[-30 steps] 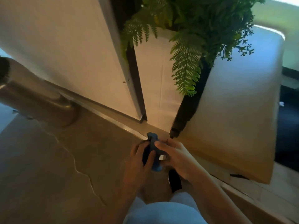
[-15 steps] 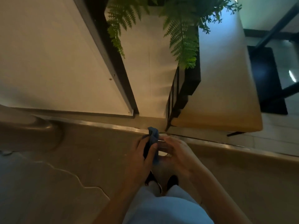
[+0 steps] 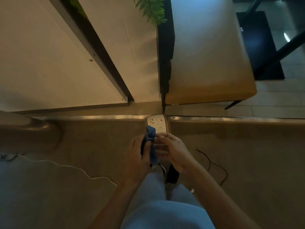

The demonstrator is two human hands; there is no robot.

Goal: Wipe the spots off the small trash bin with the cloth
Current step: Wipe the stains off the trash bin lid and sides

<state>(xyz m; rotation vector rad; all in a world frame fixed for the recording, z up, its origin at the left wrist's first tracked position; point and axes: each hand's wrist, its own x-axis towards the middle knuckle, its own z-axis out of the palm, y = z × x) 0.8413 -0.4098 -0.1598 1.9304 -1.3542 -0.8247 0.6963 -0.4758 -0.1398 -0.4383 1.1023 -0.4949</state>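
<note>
Cloth [image 3: 150, 142] and fingers [image 3: 162, 135] over bin [image 3: 156, 123]

Blue cloth [image 3: 150, 142], white bin top [image 3: 156, 123] — brown-speckled, green fern [image 3: 152, 9]

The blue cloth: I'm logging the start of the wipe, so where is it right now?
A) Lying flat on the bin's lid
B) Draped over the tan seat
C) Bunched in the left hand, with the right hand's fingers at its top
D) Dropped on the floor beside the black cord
C: the blue cloth is bunched in the left hand, the right hand touching its top, just above the spotted trash bin.
</note>
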